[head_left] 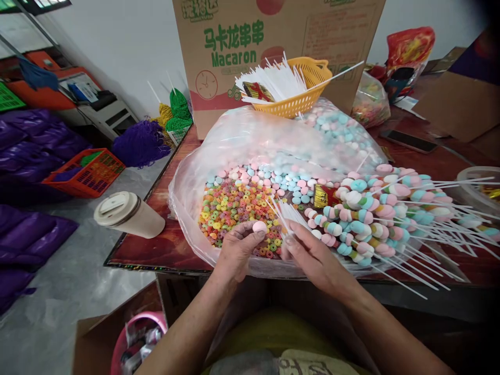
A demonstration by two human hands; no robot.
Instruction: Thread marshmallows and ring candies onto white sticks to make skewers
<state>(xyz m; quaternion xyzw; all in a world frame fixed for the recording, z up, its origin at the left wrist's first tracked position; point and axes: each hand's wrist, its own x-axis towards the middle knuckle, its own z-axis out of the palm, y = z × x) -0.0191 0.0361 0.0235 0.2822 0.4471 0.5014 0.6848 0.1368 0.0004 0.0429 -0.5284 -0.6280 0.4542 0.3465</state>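
My left hand (239,249) pinches a pink marshmallow (259,226) between thumb and fingers, above a heap of colourful ring candies (234,208). Just to the right, my right hand (308,252) is closed around a bundle of white sticks (284,213), their tips pointing up and left toward the marshmallow. Loose pink, blue and white marshmallows (273,174) lie behind the rings on a clear plastic bag (187,179). Many skewers threaded with marshmallows and rings (375,208) are piled right of my right hand, their bare sticks pointing right.
A yellow basket (292,107) of white sticks stands behind, before a big cardboard box (219,78). A lidded cup (130,213) is at the table's left edge. A phone (410,140) and a round tub (478,174) are on the right.
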